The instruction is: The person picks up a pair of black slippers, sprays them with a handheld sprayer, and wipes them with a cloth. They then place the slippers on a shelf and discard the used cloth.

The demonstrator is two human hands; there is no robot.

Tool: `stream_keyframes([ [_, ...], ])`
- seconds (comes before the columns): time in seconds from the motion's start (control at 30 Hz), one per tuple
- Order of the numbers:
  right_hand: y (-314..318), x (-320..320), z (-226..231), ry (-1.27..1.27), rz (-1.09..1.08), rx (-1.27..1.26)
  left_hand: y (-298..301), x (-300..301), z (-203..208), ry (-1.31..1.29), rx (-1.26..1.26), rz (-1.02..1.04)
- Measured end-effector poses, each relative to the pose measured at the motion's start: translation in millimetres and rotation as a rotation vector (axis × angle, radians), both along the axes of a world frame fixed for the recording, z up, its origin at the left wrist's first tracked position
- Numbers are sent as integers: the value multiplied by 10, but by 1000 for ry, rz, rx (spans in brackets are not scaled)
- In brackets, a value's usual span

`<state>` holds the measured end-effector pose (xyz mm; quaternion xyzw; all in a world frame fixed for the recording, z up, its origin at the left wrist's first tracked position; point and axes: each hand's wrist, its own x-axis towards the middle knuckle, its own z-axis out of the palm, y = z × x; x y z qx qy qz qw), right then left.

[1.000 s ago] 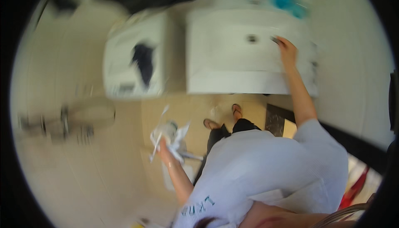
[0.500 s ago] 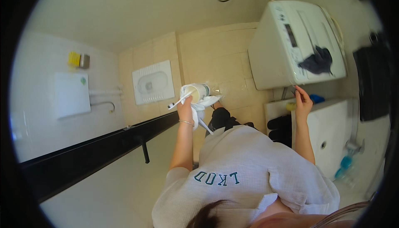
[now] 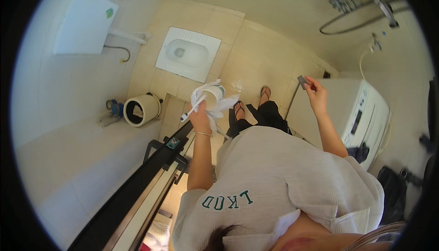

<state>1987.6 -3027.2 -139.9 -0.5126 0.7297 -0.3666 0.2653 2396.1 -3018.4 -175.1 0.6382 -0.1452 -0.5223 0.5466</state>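
Observation:
My left hand (image 3: 200,118) is closed on a white cup (image 3: 212,96) with a green-marked side, tilted so that its mouth shows. Held along with it are a crumpled white plastic bag (image 3: 227,103) and a slim white stick with a dark end (image 3: 191,109), like a toothbrush. Between the thumb and fingers of my right hand (image 3: 316,93) is a small dark grey flat piece (image 3: 302,82), too small to name. That hand is raised near the white washing machine (image 3: 335,100), apart from the cup.
A squat toilet (image 3: 188,54) is set in the tiled floor ahead. A waste bin (image 3: 141,109) stands left, below a wall cistern (image 3: 86,24). Close on my left is a dark-edged door (image 3: 132,189) with a handle (image 3: 153,149). A shower hose (image 3: 350,28) hangs far right.
My view has turned, bringing the bin, door handle and shower hose into sight. The washing machine now appears lower at right. The small grey piece in my right hand shows more plainly.

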Motion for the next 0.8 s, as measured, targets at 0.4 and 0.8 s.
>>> stream_keyframes([
  [0.4, -3337, 141, -412, 211, 579, 108, -519, -375, -124, -23, 65, 697],
  [0.8, -4162, 2835, -744, 289, 1561, 85, -654, -472, -100, -61, 28, 1208],
])
